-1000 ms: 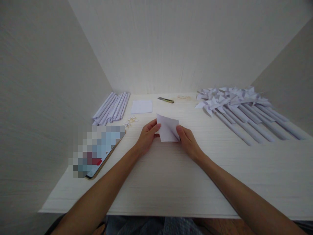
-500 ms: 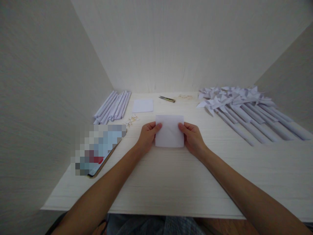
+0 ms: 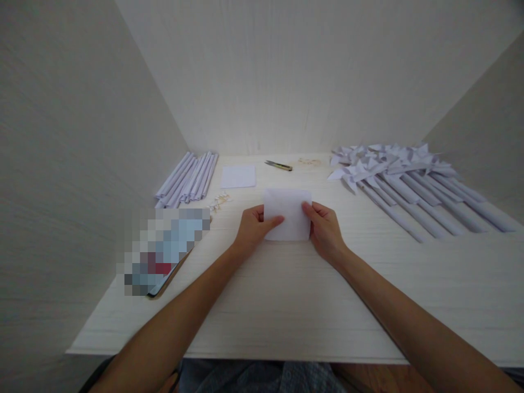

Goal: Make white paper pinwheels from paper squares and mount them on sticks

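A small white rectangular sheet of paper [image 3: 288,214] sits at the middle of the pale wood-grain table [image 3: 286,305], held at its two side edges. The left hand [image 3: 254,229] grips its left edge, thumb lying across the sheet's face; the right hand [image 3: 326,232] pinches its right edge, so the two hands are apart with the paper between them. Just behind it lies a second flat white paper square [image 3: 238,177], with a small heap of pale pins or fasteners [image 3: 219,202] to the left. Farther back rests a small yellow-handled cutter [image 3: 279,165]. A bundle of rolled white paper sticks [image 3: 188,179] lies at far left, a blurred-out phone [image 3: 164,251] nearer, and a row of finished white paper pinwheels [image 3: 409,177] at right.
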A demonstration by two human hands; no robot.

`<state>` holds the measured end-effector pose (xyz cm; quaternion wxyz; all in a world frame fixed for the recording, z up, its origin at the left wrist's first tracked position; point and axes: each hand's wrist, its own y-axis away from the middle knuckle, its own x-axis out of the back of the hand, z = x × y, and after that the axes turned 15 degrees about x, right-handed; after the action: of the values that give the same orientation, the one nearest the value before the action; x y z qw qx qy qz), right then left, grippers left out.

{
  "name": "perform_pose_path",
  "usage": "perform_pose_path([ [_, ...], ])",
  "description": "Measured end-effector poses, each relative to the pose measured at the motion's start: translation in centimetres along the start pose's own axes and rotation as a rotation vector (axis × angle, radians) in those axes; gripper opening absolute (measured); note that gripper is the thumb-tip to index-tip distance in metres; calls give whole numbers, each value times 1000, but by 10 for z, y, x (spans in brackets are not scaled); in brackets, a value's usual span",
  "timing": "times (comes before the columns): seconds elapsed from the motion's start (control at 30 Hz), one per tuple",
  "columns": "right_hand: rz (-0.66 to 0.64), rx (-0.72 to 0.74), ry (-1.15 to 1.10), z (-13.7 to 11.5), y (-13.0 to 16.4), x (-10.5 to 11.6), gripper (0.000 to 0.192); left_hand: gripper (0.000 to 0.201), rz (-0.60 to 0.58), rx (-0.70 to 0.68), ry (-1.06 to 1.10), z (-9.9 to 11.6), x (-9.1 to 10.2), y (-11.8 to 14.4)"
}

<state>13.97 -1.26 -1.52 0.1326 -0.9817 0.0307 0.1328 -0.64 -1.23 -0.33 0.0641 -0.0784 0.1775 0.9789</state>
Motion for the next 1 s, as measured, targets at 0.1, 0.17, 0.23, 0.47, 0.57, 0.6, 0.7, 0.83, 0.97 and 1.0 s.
perform_pose_path([
  [0.1,-59,41,23,-1,2,0,19,27,82,-23,5,0,1,-1],
  [0.17,-103,76,26,-2,3,-2,15,26,109,-37,3,1,3,-1],
  [0.23,-132,103,6,-4,3,-3,19,25,100,-54,-13,2,3,-1],
  [0.47,-73,44,-33,-12,1,-4,30,19,131,-109,-90,3,3,2],
  [0.57,-35,18,-117,-13,0,-4,32,20,162,-115,-97,2,5,0],
  [0.6,-30,5,-145,-13,0,-5,33,20,172,-114,-91,2,5,0],
  [0.7,-20,-31,-182,-10,-1,-5,34,21,191,-106,-57,2,6,-1],
  [0.83,-51,-38,-135,-6,-1,-6,21,23,168,-101,-45,2,6,0],
  [0.97,-121,-18,-64,-4,0,-6,17,24,80,-94,-74,3,4,2],
  [1.0,-143,-18,-41,-5,1,-6,19,25,41,-88,-89,3,3,2],
])
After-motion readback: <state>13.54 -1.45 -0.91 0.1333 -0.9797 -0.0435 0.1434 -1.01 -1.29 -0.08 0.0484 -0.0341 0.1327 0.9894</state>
